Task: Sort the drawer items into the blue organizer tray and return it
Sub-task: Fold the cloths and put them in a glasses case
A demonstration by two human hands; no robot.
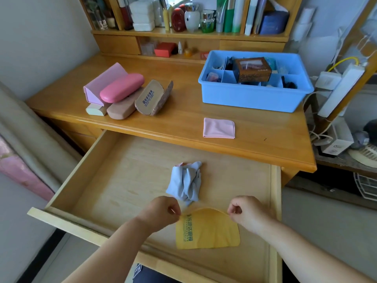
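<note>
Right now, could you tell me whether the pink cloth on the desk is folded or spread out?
Folded: the pink cloth lies flat on the desk as a neat rectangle with doubled edges.

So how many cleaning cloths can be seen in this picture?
3. A yellow cloth held by the left hand and right hand over the drawer; a crumpled grey cloth in the drawer; a folded pink cloth on the desk. The blue tray may hide more.

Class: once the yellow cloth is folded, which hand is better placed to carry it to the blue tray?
Probably the right hand: it pinches the yellow cloth, and the blue tray stands on the desk's right side.
</note>
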